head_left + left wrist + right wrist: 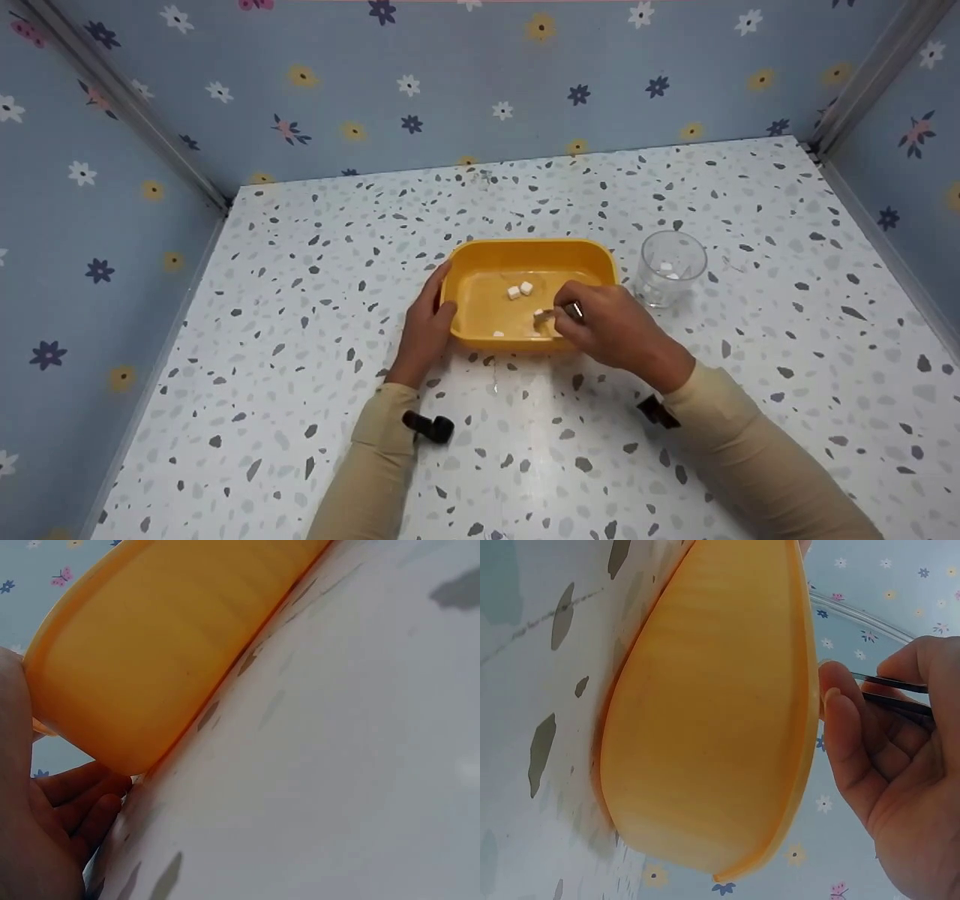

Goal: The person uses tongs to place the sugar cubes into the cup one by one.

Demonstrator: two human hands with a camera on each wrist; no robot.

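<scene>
A yellow plastic basin (pixel 532 255) stands on the table, with several small white cubes (pixel 514 292) on its bottom. My left hand (pixel 426 330) holds its left end, thumb at the rim; the left wrist view shows fingers (pixel 94 802) curled by the lower corner. Over the front right rim, my right hand (pixel 615 322) grips tweezers (pixel 576 310), whose dark arms (pixel 896 694) show in the right wrist view. Their tips point down into the basin, beside a white cube (pixel 538 313); whether they pinch it, I cannot tell.
To the right of the basin stands a clear glass (pixel 673 259) with a few white cubes inside. Flowered blue panels (pixel 465 82) border the speckled white table (pixel 300 315) at the back and sides.
</scene>
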